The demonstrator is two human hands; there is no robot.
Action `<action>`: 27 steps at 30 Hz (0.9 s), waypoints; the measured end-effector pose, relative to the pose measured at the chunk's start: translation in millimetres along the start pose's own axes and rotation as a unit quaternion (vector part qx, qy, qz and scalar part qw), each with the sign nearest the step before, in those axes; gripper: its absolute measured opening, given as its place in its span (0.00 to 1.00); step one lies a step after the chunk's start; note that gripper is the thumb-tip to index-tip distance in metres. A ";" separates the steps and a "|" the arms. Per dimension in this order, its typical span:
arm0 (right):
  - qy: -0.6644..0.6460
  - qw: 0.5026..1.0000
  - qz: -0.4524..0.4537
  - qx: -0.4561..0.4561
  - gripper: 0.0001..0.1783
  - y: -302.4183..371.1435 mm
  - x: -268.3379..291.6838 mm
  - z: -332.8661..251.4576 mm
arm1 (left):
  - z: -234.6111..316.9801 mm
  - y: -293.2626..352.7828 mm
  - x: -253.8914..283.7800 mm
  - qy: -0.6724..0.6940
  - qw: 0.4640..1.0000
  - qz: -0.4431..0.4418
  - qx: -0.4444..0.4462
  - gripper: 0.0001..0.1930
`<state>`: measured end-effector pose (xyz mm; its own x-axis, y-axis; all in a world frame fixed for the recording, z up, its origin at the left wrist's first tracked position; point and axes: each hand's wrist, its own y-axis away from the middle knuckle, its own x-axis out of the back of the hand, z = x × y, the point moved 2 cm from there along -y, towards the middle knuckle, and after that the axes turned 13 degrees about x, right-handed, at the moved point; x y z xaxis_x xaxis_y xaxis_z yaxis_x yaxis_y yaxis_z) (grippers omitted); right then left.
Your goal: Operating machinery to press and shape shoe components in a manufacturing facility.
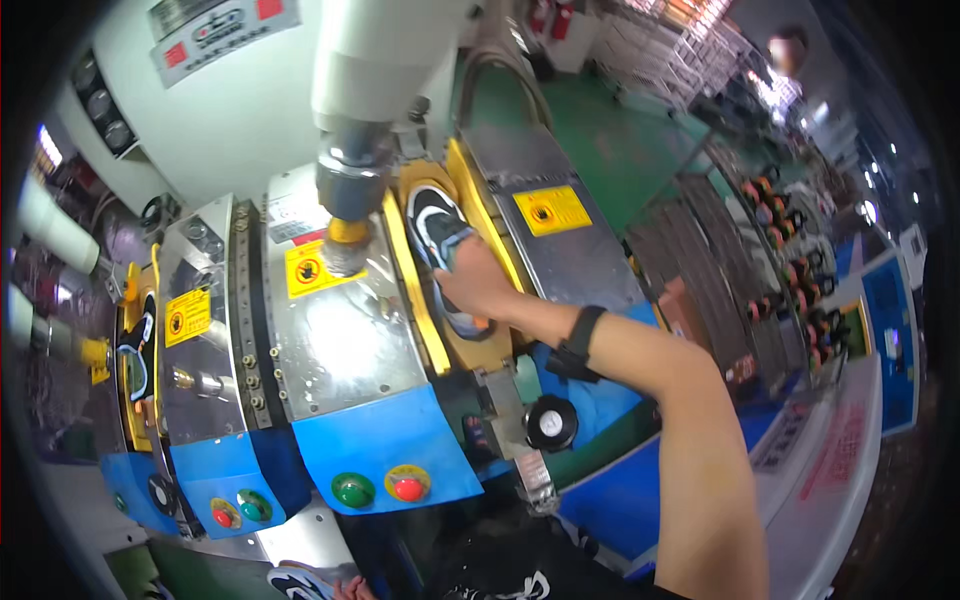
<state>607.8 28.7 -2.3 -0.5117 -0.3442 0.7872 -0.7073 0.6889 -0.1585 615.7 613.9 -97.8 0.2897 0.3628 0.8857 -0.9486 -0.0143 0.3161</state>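
Observation:
My right hand [478, 278] reaches in from the lower right, its fingers closed around the collar of a dark shoe with white and light blue parts [436, 215]. That shoe lies lengthwise, toe away from me, in the slot of a pressing machine, between two yellow side pads [418, 290]. At the bottom edge only the fingertips of my left hand [352, 589] show, curled against a second shoe, blue and white [298, 580]; the rest of both is cut off. A black band [578, 345] circles my right wrist.
A white robot-like arm with a yellow-ringed tool [348, 235] hangs just left of the slot. Green and red buttons [353, 490] sit on the blue front panel, near a black knob [551, 422]. Another shoe [140, 350] lies in the left station. Racked shoes [800, 270] stand at right.

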 end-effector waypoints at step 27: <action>0.054 0.984 -0.135 -0.107 0.15 160.6 34.4 -53.7 | 101.2 -12.2 34.3 0.413 0.884 -0.079 -0.205 0.19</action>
<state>502.7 161.7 31.4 -0.2562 -0.4723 0.8434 -0.6859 0.7036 0.1857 650.0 532.3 -36.9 0.3910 0.8893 0.2372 -0.9203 0.3744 0.1131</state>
